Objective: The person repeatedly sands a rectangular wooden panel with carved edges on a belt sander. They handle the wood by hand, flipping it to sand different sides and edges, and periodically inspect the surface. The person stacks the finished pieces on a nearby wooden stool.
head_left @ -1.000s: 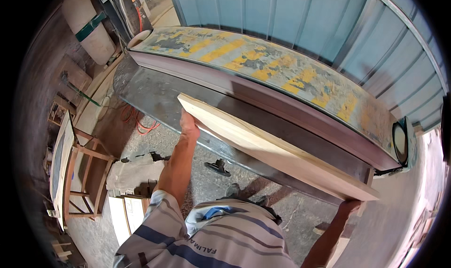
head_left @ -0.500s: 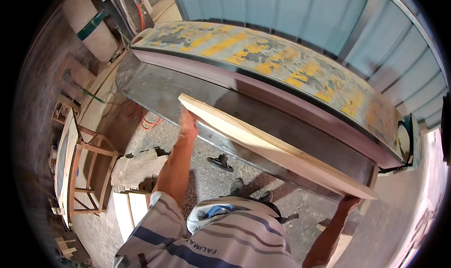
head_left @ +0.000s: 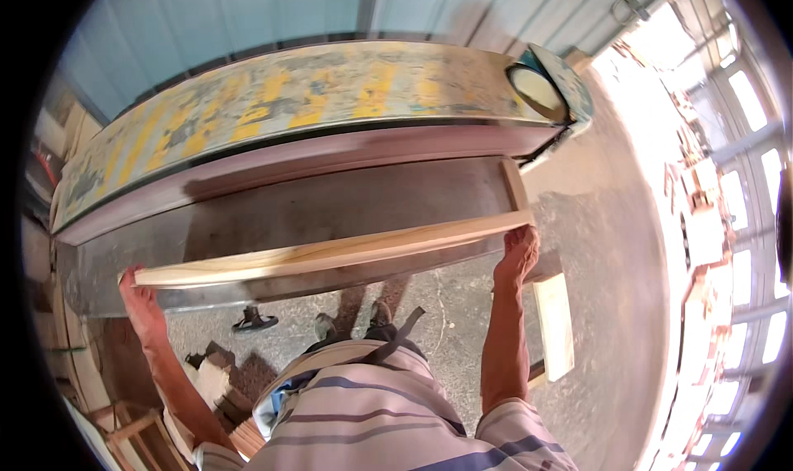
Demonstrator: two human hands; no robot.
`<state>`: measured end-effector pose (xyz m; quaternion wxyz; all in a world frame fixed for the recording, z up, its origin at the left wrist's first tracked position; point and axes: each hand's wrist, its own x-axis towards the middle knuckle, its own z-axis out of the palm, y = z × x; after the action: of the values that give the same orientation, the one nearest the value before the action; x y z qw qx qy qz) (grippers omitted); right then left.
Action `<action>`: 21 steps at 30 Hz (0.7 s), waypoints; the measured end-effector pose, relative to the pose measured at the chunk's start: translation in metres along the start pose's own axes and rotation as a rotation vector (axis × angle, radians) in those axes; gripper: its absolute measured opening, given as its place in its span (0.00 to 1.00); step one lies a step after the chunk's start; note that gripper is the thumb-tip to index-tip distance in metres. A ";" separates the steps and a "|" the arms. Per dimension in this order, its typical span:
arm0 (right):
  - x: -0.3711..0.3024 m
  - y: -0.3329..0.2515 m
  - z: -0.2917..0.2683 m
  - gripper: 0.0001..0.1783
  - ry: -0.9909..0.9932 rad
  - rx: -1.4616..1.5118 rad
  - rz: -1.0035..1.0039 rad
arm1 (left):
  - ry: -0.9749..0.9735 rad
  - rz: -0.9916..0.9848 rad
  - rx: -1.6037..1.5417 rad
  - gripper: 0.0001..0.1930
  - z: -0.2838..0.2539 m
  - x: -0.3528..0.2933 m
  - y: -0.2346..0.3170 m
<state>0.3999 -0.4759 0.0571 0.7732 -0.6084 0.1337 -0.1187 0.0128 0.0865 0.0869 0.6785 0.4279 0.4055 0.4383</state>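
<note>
A long pale wooden board [head_left: 330, 255] spans the space in front of me, held by its two ends over the grey metal work table [head_left: 355, 197]. My left hand [head_left: 142, 302] is closed around the board's left end, the thumb showing above it. At the opposite end, my right hand [head_left: 520, 250] grips the board from the near side and below; part of its fingers is hidden. Beyond the table runs a long machine with a pink belt [head_left: 363, 146] along its front, apart from the board. A short wooden strip [head_left: 514, 186] lies across the table's right end.
Worn yellow stripes mark the machine's top cover [head_left: 314, 87], which ends at a round drum [head_left: 535, 89]. Pale wood pieces [head_left: 553, 326] stand low beside my right arm. A black object [head_left: 254, 319] lies on the floor. Blue panelled wall [head_left: 248, 13] rises behind.
My view has swung to the right. The board, slanting down to the right before, now rises slightly to the right. Both hands keep hold of its ends.
</note>
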 end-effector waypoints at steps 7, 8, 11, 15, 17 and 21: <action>-0.094 -0.086 0.036 0.17 -0.230 -0.592 -0.955 | 0.125 -0.033 -0.012 0.28 0.010 0.005 -0.001; -0.101 -0.082 0.045 0.21 -0.396 -0.513 -1.019 | 0.138 -0.019 -0.014 0.28 0.013 0.003 -0.001; -0.129 -0.078 0.068 0.26 -0.667 -0.823 -1.085 | 0.142 -0.007 -0.029 0.28 0.024 0.000 -0.001; -0.117 -0.074 0.056 0.25 -0.582 -1.023 -1.076 | 0.117 -0.011 0.009 0.29 0.021 0.000 0.001; -0.097 -0.077 0.036 0.23 -0.439 -1.114 -1.067 | 0.129 0.014 0.068 0.29 0.026 -0.005 0.003; -0.075 -0.095 0.011 0.22 -0.134 -1.184 -1.037 | 0.131 0.091 0.143 0.29 0.026 -0.009 0.002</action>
<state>0.3315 -0.4617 0.1562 0.1731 -0.9095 -0.1730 -0.3360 0.0339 0.0728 0.0981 0.5978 0.4635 0.4594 0.4656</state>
